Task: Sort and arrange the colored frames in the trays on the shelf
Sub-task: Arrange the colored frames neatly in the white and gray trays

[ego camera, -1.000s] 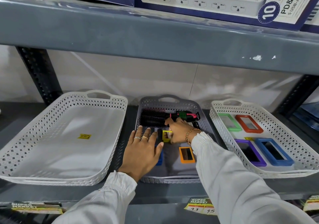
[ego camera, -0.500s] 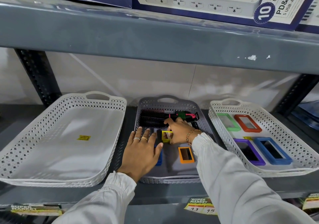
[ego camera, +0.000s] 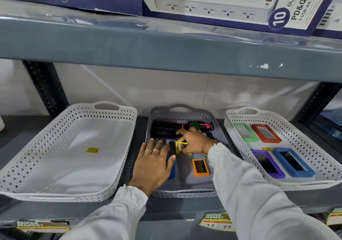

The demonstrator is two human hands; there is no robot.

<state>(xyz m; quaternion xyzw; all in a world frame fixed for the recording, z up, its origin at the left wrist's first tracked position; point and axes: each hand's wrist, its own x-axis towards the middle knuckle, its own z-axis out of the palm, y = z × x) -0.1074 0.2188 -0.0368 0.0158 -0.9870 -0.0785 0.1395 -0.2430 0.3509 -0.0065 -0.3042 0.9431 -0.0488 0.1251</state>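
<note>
Three trays stand on the shelf. In the grey middle tray (ego camera: pixel 185 193) my right hand (ego camera: pixel 192 140) is closed around a small yellow frame (ego camera: pixel 178 146), tilted up on its edge. My left hand (ego camera: pixel 153 165) lies flat with fingers spread over the tray's left side, covering most of a small blue frame (ego camera: pixel 172 171). A small orange frame (ego camera: pixel 200 167) lies flat near the tray's front. The right white tray (ego camera: pixel 305 183) holds green (ego camera: pixel 245 131), red (ego camera: pixel 266 133), purple (ego camera: pixel 268 164) and blue (ego camera: pixel 293 162) frames laid flat.
The left white tray (ego camera: pixel 55 191) holds only a yellow price sticker (ego camera: pixel 92 149). A black round hairbrush (ego camera: pixel 164 130) with a pink and green handle (ego camera: pixel 199 125) lies at the back of the grey tray. Boxed power strips (ego camera: pixel 231 1) sit on the upper shelf (ego camera: pixel 166 55).
My right hand has tipped the yellow frame up a little from the tray floor. My left hand has stayed put.
</note>
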